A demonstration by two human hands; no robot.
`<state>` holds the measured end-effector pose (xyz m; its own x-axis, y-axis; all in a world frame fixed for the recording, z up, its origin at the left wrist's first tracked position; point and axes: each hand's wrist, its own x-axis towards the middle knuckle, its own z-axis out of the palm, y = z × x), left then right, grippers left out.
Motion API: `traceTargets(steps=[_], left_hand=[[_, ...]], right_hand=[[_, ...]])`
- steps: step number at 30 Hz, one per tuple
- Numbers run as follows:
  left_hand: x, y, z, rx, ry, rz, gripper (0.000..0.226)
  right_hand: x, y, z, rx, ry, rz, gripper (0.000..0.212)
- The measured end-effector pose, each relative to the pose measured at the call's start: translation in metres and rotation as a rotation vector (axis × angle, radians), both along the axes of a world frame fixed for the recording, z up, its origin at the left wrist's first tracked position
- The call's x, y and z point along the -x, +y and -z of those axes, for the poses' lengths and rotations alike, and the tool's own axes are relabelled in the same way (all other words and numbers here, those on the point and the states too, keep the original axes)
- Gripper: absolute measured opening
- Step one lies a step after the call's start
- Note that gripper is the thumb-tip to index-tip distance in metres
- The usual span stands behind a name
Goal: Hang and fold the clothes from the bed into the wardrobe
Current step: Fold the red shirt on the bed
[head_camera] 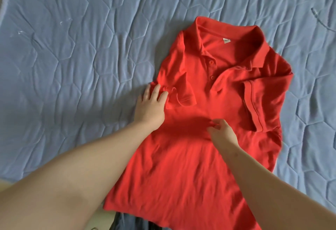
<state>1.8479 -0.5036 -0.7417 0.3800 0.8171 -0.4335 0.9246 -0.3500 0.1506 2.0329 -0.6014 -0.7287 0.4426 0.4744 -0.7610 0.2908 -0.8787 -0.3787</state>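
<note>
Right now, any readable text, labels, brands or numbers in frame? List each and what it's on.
No text can be read in this view.
White neck tag inside the collar of the red polo shirt: too small and blurred to read.
Shirt front and sleeves: no print or logo visible.
Blue quilted bed cover: no writing visible.
</note>
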Motion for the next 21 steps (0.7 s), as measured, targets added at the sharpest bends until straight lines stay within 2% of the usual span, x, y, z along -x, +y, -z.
traceTargets(steps=[2,4,6,7,9,10,12,14,17,19,21], left_hand=[[0.003,-0.007,-0.003,0.067,-0.253,-0.118,0.059],[0.002,-0.010,-0.010,0.041,-0.549,-0.492,0.059],[0.006,-0.011,-0.014,0.067,-0.593,-0.860,0.064],[0.010,-0.012,-0.013,0.162,-0.518,-0.920,0.066],[0.021,-0.016,-0.009,0.382,-0.327,-0.850,0.062],[0.026,-0.016,-0.007,0.432,-0.284,-0.804,0.054],[0.036,-0.013,-0.006,0.428,-0.287,-0.755,0.034],[0.044,-0.010,-0.004,0.444,-0.318,-0.729,0.024],[0.052,-0.013,0.003,0.511,-0.375,-0.743,0.026],[0.052,-0.018,0.005,0.536,-0.431,-0.750,0.017],[0.058,-0.021,0.008,0.545,-0.490,-0.754,0.015]], right_hand=[[-0.003,-0.010,-0.004,0.009,0.005,-0.027,0.043],[-0.002,-0.016,-0.013,-0.025,-0.025,-0.034,0.041],[0.002,-0.012,-0.024,-0.084,-0.094,-0.041,0.037],[0.004,-0.006,-0.029,-0.119,-0.131,-0.051,0.036],[0.012,0.014,-0.040,-0.207,-0.171,-0.077,0.034],[0.018,0.028,-0.044,-0.260,-0.174,-0.089,0.033],[0.032,0.059,-0.048,-0.355,-0.165,-0.127,0.034],[0.050,0.091,-0.047,-0.394,-0.142,-0.202,0.035],[0.073,0.129,-0.031,-0.333,-0.130,-0.231,0.035],[0.082,0.144,-0.020,-0.210,-0.149,-0.207,0.035],[0.093,0.152,-0.008,-0.069,-0.307,-0.382,0.040]])
